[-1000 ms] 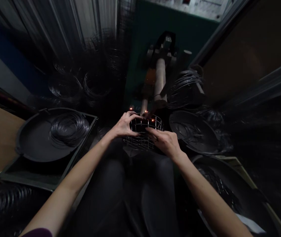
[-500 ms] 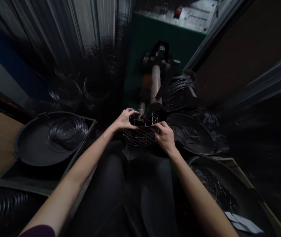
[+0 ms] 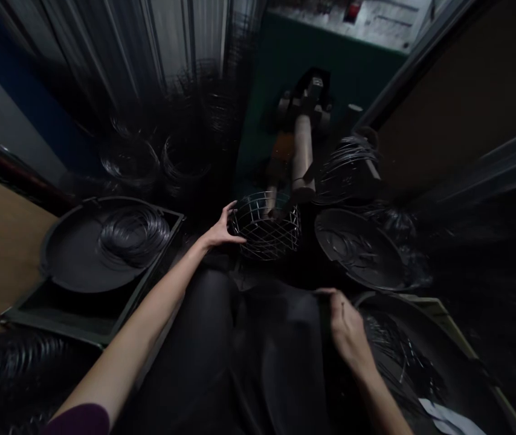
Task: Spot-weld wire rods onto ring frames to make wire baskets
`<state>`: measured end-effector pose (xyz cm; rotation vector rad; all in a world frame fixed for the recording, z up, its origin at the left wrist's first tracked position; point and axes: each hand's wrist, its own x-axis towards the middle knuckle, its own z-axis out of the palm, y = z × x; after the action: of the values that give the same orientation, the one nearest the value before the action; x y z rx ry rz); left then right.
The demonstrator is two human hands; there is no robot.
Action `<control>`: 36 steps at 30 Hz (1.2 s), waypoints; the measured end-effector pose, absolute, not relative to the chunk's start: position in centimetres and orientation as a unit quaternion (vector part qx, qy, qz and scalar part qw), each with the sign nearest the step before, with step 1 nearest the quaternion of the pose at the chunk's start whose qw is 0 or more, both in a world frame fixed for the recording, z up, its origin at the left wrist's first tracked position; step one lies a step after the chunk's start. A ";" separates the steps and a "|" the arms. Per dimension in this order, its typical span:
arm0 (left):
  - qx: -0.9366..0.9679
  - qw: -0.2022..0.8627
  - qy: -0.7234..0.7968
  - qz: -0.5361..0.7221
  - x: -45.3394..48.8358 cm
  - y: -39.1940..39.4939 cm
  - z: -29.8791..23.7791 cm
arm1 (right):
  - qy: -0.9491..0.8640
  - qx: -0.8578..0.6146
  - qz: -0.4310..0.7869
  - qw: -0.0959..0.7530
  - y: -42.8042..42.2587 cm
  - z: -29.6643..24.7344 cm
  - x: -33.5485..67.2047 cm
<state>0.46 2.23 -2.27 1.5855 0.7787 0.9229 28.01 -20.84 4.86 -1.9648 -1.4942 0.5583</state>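
A round wire basket point(image 3: 264, 225) sits in front of a welding machine's brown arm point(image 3: 302, 158). My left hand point(image 3: 220, 229) grips the basket's left rim, fingers curled over the wire. My right hand point(image 3: 346, 326) has come away from the basket and is low at my right thigh, beside a dark pan of thin wire pieces point(image 3: 403, 356). Its fingers look bent, and I cannot see if anything is in them.
A dark round pan point(image 3: 70, 260) with a coil of wire rings point(image 3: 133, 232) lies in a tray at the left. Another dark pan point(image 3: 357, 248) lies right of the basket. Stacks of wire baskets stand at the back point(image 3: 180, 157). More wire rings hang on the machine point(image 3: 348, 163).
My right hand let go of the basket and dropped back to the pan at my right. The sparks seen a second ago have gone. My left hand still holds the basket.
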 end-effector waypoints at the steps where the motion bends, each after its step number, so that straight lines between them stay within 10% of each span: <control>1: 0.644 0.568 0.326 0.396 0.4 2.0 -2.9 | -0.562 -0.744 0.238 0.273 -22.5 3.4 28.2; 9: 0.557 0.588 0.333 0.483 2.8 -0.2 -5.6 | -0.593 -0.678 0.379 0.214 -26.8 -3.5 30.5; 16: 0.696 0.423 0.315 0.488 -0.1 -2.3 -2.6 | -0.577 -0.658 0.358 0.324 -21.0 5.5 26.3; 21: 0.849 0.260 0.295 0.352 -1.4 -4.3 2.4 | -0.663 -0.571 0.424 0.233 -14.1 10.9 21.6; 28: 0.896 0.204 0.297 0.258 0.3 -4.9 4.4 | -0.811 -0.574 0.071 0.087 -12.2 8.7 20.6; 36: 0.884 0.245 0.283 0.280 2.1 -3.7 4.4 | -0.861 -0.503 -0.055 0.037 -12.9 7.8 23.2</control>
<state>2.12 -3.66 4.36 2.4124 0.7735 0.7657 23.25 -12.86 7.83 -1.5452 -2.6436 -0.1698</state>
